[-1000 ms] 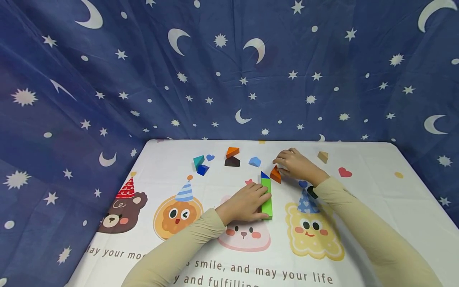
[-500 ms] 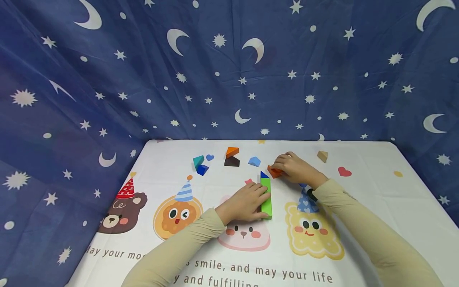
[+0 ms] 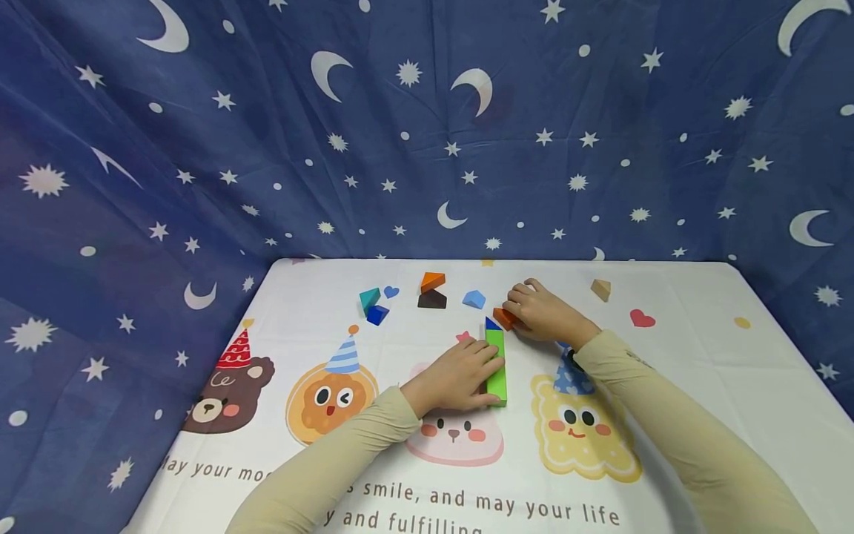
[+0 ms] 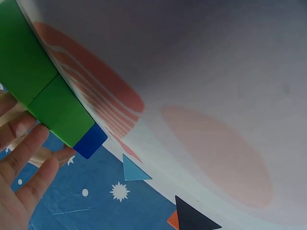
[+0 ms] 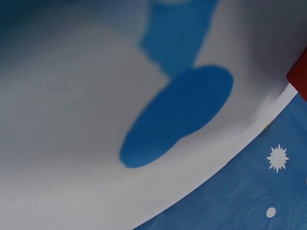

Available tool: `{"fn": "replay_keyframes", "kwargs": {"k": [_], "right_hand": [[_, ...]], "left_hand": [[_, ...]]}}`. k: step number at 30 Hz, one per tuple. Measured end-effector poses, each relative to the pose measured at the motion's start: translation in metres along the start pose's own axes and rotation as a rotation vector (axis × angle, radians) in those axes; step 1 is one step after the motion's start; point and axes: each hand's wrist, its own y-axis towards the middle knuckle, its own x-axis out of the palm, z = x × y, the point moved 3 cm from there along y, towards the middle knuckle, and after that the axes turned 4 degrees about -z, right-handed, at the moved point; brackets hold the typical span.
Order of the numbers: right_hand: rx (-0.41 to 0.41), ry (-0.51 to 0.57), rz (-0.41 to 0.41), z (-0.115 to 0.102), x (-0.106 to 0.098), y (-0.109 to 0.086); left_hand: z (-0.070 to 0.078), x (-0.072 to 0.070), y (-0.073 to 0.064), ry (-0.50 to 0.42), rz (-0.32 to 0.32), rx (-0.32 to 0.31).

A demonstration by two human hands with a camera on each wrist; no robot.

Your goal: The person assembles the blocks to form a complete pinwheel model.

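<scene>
In the head view my left hand [image 3: 460, 374] rests across a row of green blocks [image 3: 496, 367], fingers spread over them. The left wrist view shows two green blocks [image 4: 60, 108] end to end, several fingertips against their side and a blue block [image 4: 91, 141] at the far end. Part of a brown block [image 3: 482, 389] shows under this hand. My right hand [image 3: 543, 311] holds an orange-red block [image 3: 504, 319] in bent fingers, just right of the blue tip; the fingers cover part of it. Only a corner of that block [image 5: 300, 76] enters the right wrist view.
Behind the hands lie a light-blue block [image 3: 474, 299], an orange block [image 3: 432, 282] touching a dark brown block [image 3: 432, 300], a teal block [image 3: 369, 300] beside a dark-blue block [image 3: 377, 315], and a tan block [image 3: 601, 290]. A starry curtain [image 3: 414, 170] hangs behind the printed white tabletop [image 3: 707, 371].
My right hand has turned the orange-red block and shifted it slightly left and away, near the blue tip of the green row. My left hand has stayed in place.
</scene>
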Motion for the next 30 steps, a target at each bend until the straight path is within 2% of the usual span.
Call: {"fn": "replay_keyframes", "kwargs": {"k": [8,15,21,30], "right_hand": [[-0.018,0.026,-0.027,-0.004,-0.001,0.003],[-0.066,0.029,0.010,-0.008,-0.001,0.003],[-0.067,0.059,0.020,-0.011,-0.003,0.003],[-0.090,0.040,0.043,-0.013,-0.005,0.004]], "left_hand": [[0.000,0.000,0.000,-0.004,-0.009,-0.005],[0.001,0.000,0.000,0.000,0.010,0.002],[0.001,0.000,0.000,0.003,0.015,0.000],[0.000,0.001,0.000,0.000,0.014,-0.002]]}}
